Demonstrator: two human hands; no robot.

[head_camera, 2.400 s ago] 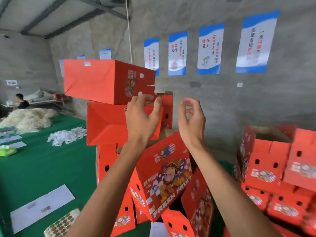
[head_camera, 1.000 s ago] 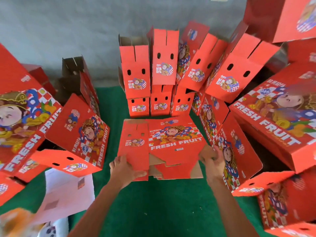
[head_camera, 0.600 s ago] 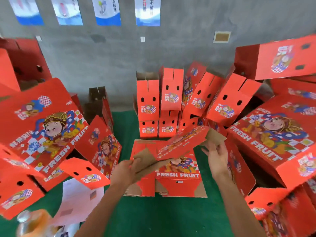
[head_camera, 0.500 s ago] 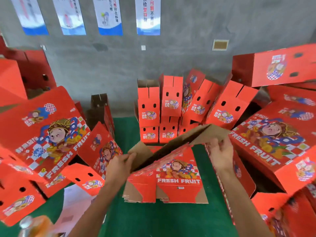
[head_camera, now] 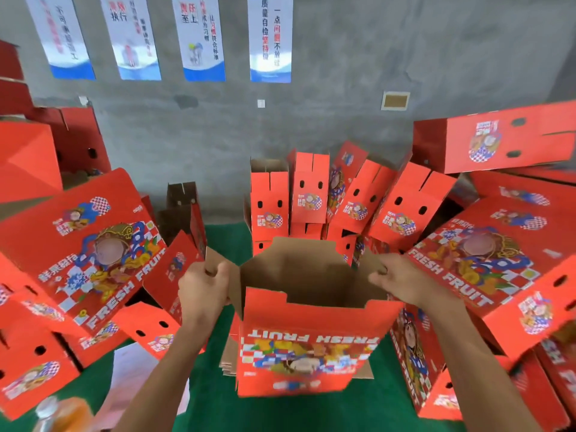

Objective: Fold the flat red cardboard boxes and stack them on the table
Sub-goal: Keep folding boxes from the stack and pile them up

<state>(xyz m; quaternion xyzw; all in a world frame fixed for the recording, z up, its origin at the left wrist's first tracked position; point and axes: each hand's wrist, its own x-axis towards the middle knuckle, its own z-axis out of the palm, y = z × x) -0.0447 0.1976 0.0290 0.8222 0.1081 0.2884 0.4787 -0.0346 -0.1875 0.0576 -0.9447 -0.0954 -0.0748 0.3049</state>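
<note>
Hands: L hand [head_camera: 204, 286] + R hand [head_camera: 402, 280] grip opened box [head_camera: 307, 341] side flaps.

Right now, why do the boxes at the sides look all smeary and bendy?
In the head view, the wide lens bends the edges, so the side boxes fan outward; the corners smear with motion blur; the opened box gripped by the left hand and right hand is sharper; the light is soft, without glare.
</note>
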